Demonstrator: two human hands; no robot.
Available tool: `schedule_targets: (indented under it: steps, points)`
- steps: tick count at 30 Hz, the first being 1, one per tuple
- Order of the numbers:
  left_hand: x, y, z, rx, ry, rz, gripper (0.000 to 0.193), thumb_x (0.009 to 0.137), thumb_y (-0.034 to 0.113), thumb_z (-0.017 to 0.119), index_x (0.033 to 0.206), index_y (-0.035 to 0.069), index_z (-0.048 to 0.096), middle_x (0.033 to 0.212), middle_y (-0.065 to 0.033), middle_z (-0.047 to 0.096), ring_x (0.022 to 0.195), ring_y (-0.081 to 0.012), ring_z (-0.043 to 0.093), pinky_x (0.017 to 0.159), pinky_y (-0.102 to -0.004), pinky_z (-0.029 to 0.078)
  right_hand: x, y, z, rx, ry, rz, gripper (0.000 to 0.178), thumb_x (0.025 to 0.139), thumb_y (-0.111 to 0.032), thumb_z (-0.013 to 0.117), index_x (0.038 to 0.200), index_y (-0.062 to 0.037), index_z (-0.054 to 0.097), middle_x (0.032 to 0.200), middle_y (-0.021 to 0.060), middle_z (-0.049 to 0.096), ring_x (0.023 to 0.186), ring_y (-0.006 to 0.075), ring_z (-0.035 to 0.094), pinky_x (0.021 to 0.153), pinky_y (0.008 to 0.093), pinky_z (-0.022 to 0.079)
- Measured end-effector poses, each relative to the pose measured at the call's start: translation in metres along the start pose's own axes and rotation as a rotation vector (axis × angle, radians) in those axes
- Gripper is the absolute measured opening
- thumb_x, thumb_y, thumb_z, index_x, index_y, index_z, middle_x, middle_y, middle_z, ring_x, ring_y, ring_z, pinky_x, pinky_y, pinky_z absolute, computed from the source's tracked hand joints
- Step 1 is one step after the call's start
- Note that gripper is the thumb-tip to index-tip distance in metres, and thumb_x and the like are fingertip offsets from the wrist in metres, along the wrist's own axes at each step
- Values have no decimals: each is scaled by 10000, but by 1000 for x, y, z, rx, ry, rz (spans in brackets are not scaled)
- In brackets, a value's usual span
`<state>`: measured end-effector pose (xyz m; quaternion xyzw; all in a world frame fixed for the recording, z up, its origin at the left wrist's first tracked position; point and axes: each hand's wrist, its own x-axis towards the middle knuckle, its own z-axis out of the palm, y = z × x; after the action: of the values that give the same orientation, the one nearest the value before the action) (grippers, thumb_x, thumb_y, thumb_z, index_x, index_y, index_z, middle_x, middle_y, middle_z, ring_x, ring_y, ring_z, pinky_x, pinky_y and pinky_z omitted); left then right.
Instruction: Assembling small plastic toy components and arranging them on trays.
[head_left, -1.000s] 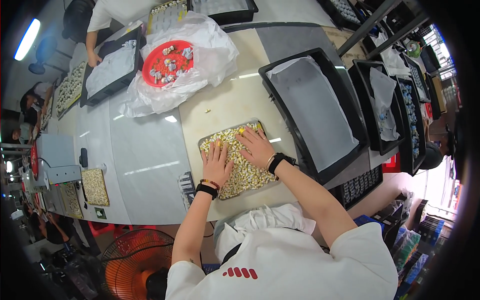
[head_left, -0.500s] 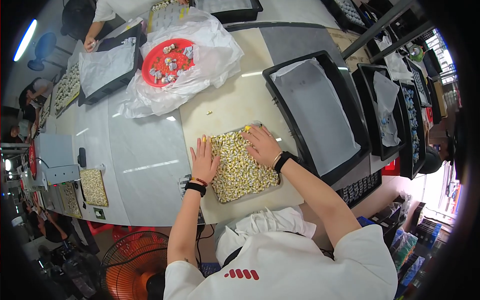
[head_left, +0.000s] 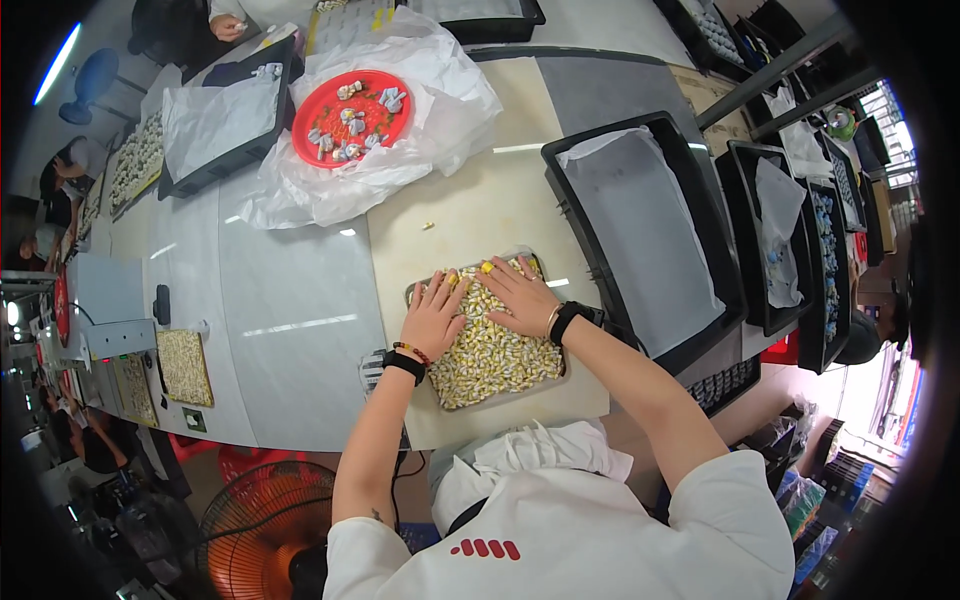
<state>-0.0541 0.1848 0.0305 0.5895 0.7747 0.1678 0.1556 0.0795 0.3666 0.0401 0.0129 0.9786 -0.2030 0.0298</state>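
A shallow square tray (head_left: 409,291) on the cream board in front of me is filled with small yellow-and-white pieces (head_left: 497,362). My left hand (head_left: 433,320) lies flat on the pieces at the tray's left side, its fingers stretched away from me. My right hand (head_left: 522,302) rests on the pieces at the upper right, fingers spread. Yellow wrap shows on a finger of each hand. The palms hide some of the pieces beneath them. One loose piece (head_left: 428,226) lies on the board beyond the tray.
A black crate (head_left: 735,300) lined with white sheet stands close on the right. At the far left, a red round tray (head_left: 306,112) of small grey figures sits on crumpled white plastic (head_left: 455,120). Behind it is another lined black crate (head_left: 283,95). A co-worker's hand (head_left: 228,27) is at the far edge.
My left hand has moved inward from the tray's left edge onto the pieces. My right hand has shifted slightly. The co-worker's hand has moved right, and the whole view has shifted a little.
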Motion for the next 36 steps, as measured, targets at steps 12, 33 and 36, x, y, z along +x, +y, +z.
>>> schedule_targets:
  steps: [12, 33, 36]
  points:
    - [20, 5, -5, -35, 59, 12, 567, 861, 346, 446, 1343, 78, 316, 1367, -102, 344, 1308, -311, 225, 1049, -533, 137, 66, 4, -10, 177, 355, 148, 274, 774, -153, 547, 1038, -81, 543, 1110, 114, 480, 1037, 280, 473, 855, 403, 429]
    - [92, -52, -20, -127, -212, -204, 207, 706, 192, 655, 886, 91, 634, 781, -161, 636, 765, -319, 613, 709, -397, 492, 35, 16, -57, 477, -156, 185, 224, 728, -171, 634, 895, -43, 560, 855, 126, 562, 792, 274, 558, 730, 360, 458]
    - [95, -49, -20, 2, -278, -239, 184, 702, 189, 636, 856, 88, 627, 780, -155, 633, 750, -320, 610, 700, -397, 495, -21, 14, -58, 440, -81, 398, 279, 754, -180, 619, 986, -48, 539, 915, 119, 542, 811, 277, 548, 727, 358, 455]
